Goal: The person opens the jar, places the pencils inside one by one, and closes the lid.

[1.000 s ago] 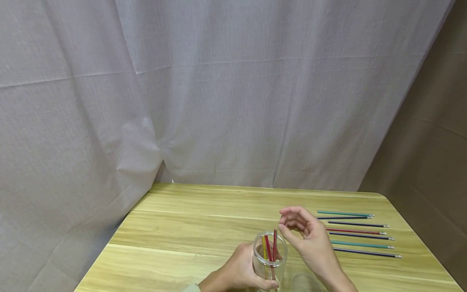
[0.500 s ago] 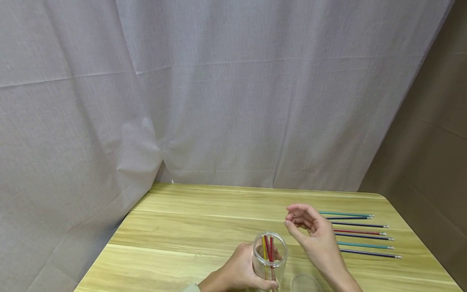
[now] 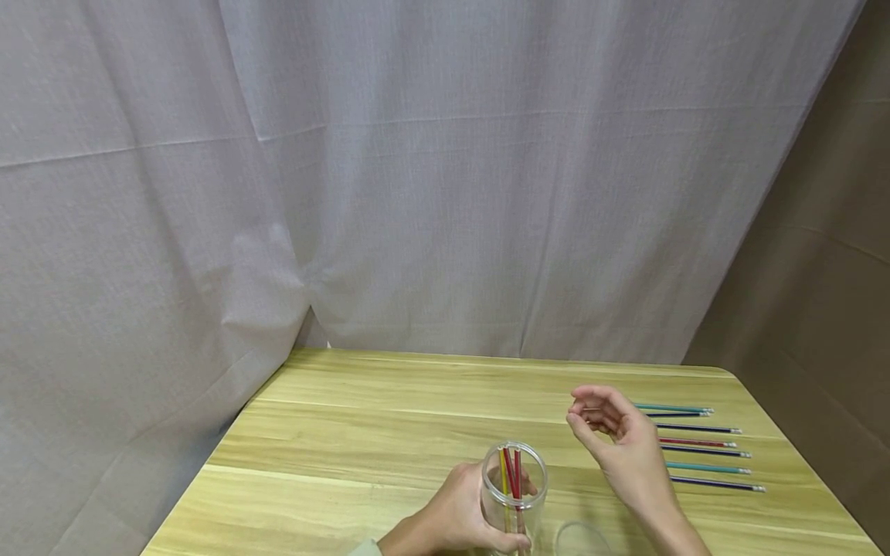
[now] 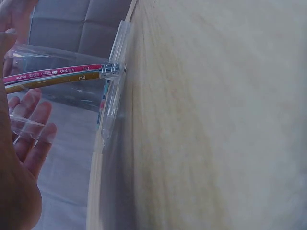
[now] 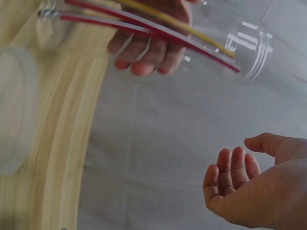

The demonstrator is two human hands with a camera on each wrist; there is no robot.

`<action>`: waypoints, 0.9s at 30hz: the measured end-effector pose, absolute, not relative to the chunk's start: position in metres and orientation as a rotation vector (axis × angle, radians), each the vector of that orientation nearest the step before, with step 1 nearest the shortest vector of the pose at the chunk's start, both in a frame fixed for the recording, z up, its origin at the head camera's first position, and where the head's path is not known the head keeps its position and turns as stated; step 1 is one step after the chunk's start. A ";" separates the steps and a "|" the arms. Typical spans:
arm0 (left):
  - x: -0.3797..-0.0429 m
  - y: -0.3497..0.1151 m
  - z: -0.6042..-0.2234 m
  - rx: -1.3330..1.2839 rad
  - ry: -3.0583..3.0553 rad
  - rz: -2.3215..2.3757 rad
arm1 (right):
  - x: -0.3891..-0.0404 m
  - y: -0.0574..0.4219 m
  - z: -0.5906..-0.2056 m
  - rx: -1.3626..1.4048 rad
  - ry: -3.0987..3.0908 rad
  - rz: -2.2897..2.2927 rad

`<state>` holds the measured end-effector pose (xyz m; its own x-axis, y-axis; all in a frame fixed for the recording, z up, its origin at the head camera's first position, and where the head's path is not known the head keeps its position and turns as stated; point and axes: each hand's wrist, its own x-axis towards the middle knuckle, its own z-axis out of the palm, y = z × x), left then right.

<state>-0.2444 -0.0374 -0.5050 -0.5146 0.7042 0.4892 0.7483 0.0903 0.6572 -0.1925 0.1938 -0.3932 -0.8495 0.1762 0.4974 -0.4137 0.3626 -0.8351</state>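
Note:
My left hand (image 3: 459, 510) grips a clear jar (image 3: 534, 516) upright near the front of the table, thumb on the near side and fingers round the far side. Two red pencils (image 5: 144, 29) and a yellow pencil (image 5: 177, 21) lean inside it, below the rim. In the left wrist view, the eraser ends of a red pencil (image 4: 57, 73) and the yellow one, printed HB, are near the jar's bottom. To the jar's right my right hand (image 3: 619, 444) is raised, fingers loosely curled and holding nothing, thumb apart from them in the right wrist view.
Several pencils lie in a row on the right of the wooden table (image 3: 361, 432), including a green pencil (image 3: 709, 468), a red pencil (image 3: 698, 443) and a dark blue pencil (image 3: 719, 484). A clear round lid (image 3: 582, 539) lies right of the jar. Grey curtains (image 3: 431, 232) hang behind.
The second red pencil, which stuck up above the rim, has dropped down into the jar. My right hand has moved away to the right. The left hand and jar have stayed put.

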 end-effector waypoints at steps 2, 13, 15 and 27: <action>-0.244 -0.037 -0.505 -1.519 -2.288 -1.440 | -0.194 0.200 -0.396 0.176 -2.131 1.498; -0.244 -0.038 -0.506 -1.513 -2.291 -1.437 | -0.206 0.244 -0.419 0.026 -2.257 1.451; -0.244 -0.038 -0.505 -1.515 -2.289 -1.445 | -0.208 0.251 -0.423 0.034 -2.270 1.436; -0.244 -0.037 -0.505 -1.520 -2.297 -1.438 | -0.210 0.300 -0.454 -0.002 -2.494 1.098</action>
<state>-0.2436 -0.0371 -0.5050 -0.5206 0.7073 0.4782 0.7392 0.0932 0.6670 -0.2104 0.3004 -0.4541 -0.9144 0.1648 0.3699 -0.1617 0.6889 -0.7066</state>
